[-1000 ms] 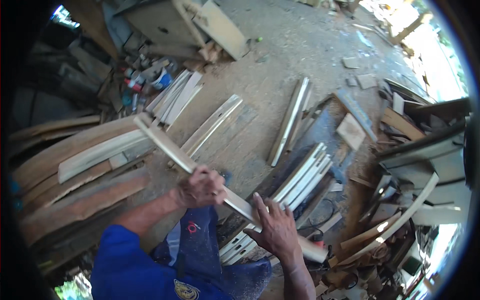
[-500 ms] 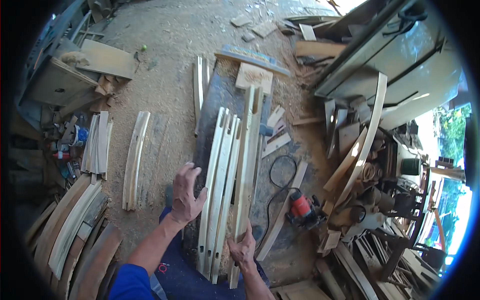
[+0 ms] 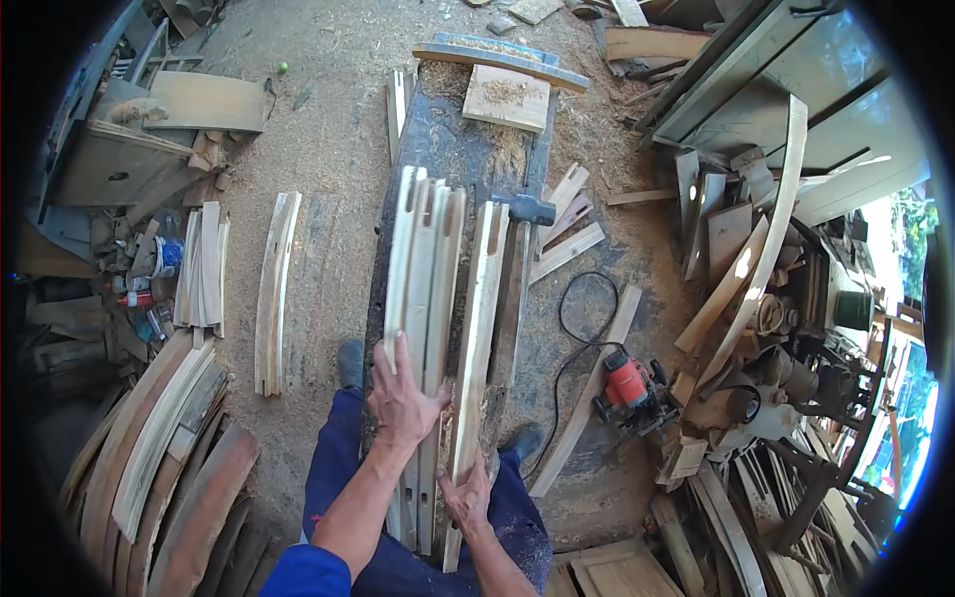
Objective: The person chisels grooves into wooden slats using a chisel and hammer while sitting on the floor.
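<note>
I take the red router [image 3: 627, 383] as my landmark: the single slotted wooden slat [image 3: 477, 328] is left of it, over the dark counter [image 3: 443, 129], with the grouped slats [image 3: 423, 269] farther left. My right hand [image 3: 468, 493] pinches the single slat's near end; my left hand [image 3: 403, 403] is spread across the group. I judge that even left-hand pressure and a light, square pinch would best line up the edges.

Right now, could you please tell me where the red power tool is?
In the head view, the red power tool is to the right of the dark bench and the right hand, beside a pale wooden strip.
</note>
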Demonstrator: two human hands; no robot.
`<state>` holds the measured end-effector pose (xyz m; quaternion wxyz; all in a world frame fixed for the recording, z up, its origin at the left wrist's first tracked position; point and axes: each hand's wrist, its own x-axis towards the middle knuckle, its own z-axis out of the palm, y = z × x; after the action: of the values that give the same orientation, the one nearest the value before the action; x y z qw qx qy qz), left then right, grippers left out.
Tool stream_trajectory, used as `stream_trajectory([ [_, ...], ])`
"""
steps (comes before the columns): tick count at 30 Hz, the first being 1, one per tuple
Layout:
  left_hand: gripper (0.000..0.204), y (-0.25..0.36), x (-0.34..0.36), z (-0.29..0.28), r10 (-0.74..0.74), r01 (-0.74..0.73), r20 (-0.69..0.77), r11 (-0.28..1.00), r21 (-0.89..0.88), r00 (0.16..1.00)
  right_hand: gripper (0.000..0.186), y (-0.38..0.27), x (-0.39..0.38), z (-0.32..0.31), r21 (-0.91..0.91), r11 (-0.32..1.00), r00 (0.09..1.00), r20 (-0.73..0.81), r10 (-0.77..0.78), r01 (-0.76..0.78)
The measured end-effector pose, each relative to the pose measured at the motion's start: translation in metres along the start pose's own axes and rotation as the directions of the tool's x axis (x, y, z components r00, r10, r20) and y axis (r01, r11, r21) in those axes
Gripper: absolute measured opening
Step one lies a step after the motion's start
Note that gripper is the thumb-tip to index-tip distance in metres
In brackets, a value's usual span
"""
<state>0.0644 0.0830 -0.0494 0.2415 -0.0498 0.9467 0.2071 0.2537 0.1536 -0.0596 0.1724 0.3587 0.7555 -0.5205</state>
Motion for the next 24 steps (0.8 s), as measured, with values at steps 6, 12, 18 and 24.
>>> stream_trajectory([
  [6,0.104,-0.035,-0.010,0.003,0.209,-0.211,-0.066,0.977,-0.016,0.976,0.084,0.008,0.007,0.025,-0.089,0.978,0.978,-0.075,-0.194,0.188],
  [12,0.109,-0.073,-0.006,0.014,0.398,-0.413,-0.180,0.909,-0.058,0.900,0.083,-0.004,0.013,0.034,-0.361,0.900,0.955,-0.070,-0.289,0.246],
  [18,0.104,-0.074,0.003,0.016,0.456,-0.492,-0.206,0.851,-0.184,0.866,0.080,0.005,0.010,0.044,-0.273,0.952,0.985,-0.057,-0.162,0.141],
  [24,0.077,-0.200,0.075,-0.014,0.220,-0.367,-0.365,0.838,-0.404,0.905,0.082,0.001,-0.001,0.042,-0.009,0.994,0.990,-0.091,-0.106,0.105],
])
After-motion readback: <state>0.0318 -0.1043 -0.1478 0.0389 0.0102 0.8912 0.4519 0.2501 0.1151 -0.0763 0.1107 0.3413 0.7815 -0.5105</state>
